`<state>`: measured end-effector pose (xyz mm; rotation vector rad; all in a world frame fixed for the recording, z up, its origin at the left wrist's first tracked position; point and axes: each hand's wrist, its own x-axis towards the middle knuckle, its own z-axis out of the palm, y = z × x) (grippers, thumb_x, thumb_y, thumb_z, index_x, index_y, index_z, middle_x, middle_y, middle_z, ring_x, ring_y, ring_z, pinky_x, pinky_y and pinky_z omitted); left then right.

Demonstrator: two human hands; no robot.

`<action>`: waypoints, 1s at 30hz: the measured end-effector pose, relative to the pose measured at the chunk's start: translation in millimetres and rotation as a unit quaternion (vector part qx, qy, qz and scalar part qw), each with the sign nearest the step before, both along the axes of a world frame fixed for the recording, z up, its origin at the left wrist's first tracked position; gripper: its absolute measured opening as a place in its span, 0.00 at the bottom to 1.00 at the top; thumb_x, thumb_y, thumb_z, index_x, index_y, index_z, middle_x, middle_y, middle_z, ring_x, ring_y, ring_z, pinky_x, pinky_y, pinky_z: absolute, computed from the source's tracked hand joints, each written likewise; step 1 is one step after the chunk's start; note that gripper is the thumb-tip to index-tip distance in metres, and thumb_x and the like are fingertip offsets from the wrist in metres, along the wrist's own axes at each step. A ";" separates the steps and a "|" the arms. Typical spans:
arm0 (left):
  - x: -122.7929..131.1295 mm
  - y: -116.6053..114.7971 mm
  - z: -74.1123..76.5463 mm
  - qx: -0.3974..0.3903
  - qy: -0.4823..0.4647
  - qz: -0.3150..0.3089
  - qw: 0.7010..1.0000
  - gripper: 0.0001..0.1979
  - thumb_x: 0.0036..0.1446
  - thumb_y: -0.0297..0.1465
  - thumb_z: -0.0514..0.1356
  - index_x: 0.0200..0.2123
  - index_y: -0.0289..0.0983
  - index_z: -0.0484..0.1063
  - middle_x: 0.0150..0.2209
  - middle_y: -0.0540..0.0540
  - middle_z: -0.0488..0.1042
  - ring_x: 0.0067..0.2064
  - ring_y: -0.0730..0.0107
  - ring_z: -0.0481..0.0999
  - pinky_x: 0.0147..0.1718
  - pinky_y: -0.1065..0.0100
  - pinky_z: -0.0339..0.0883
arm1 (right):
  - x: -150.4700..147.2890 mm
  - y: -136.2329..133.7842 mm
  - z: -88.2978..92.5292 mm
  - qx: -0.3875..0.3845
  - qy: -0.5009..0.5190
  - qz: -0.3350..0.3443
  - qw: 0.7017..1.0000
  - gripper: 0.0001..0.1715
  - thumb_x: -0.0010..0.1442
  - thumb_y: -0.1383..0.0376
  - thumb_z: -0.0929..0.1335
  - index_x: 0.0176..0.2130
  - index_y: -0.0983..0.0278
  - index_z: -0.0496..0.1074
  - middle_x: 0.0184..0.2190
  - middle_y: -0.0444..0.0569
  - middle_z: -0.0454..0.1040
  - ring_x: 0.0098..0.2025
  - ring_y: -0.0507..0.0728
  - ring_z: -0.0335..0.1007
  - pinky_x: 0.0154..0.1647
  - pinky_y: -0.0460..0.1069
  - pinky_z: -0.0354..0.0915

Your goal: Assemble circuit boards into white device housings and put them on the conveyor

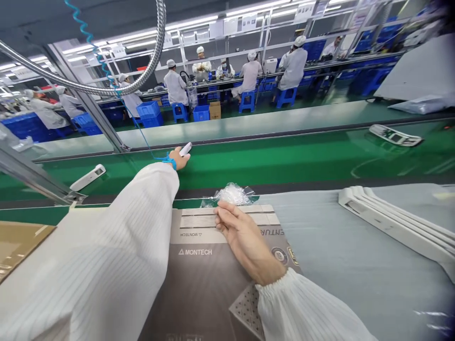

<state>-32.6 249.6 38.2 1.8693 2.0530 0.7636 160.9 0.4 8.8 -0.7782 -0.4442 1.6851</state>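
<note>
**Near edge of table.** Grey printed box, lying flat between the two sleeves. To its left is a brown cardboard sheet; to its right is bare grey mat with open room.

**On the box.** Right hand rests back-up, fingers curled, the tips touching the clear plastic bag at the box's far edge. Whether they pinch it cannot be told.

**Right edge of table.** Stack of long white housings, well apart from the hand.

**Green conveyor belt, beyond the table's far edge.** Left hand, with a blue strap at the wrist, is closed on a small white device. The hands are apart. A white handset lies to the left and a flat panel far right, with clear belt between them.

**Far.** Seated workers at benches.
</note>
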 end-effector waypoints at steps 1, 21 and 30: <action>7.5 0.9 -4.9 -0.004 0.004 0.005 1.000 0.17 0.56 0.34 0.63 0.46 0.30 0.70 0.54 0.33 0.69 0.57 0.47 0.69 0.55 0.56 0.59 | 0.0 -0.5 0.5 0.000 0.000 0.000 1.000 0.17 0.49 0.64 0.78 0.39 0.63 0.75 0.35 0.46 0.77 0.33 0.49 0.68 0.38 0.46 0.65; 21.6 -246.9 12.1 -0.006 -0.345 -0.233 0.909 0.15 0.56 0.35 0.63 0.46 0.37 0.70 0.56 0.39 0.71 0.56 0.61 0.72 0.51 0.62 0.68 | -7.4 -16.6 14.2 0.079 -0.079 0.134 0.985 0.25 0.51 0.53 0.76 0.44 0.63 0.72 0.25 0.41 0.71 0.20 0.46 0.54 0.18 0.42 0.48; 28.6 -267.4 -8.4 -0.085 -0.314 -0.214 0.921 0.17 0.62 0.35 0.54 0.52 0.38 0.69 0.39 0.45 0.77 0.25 0.72 0.72 0.28 0.67 0.69 | -1.6 -11.9 3.9 0.208 -0.458 -0.093 0.859 0.25 0.55 0.53 0.72 0.51 0.57 0.69 0.42 0.47 0.72 0.29 0.51 0.65 0.34 0.50 0.63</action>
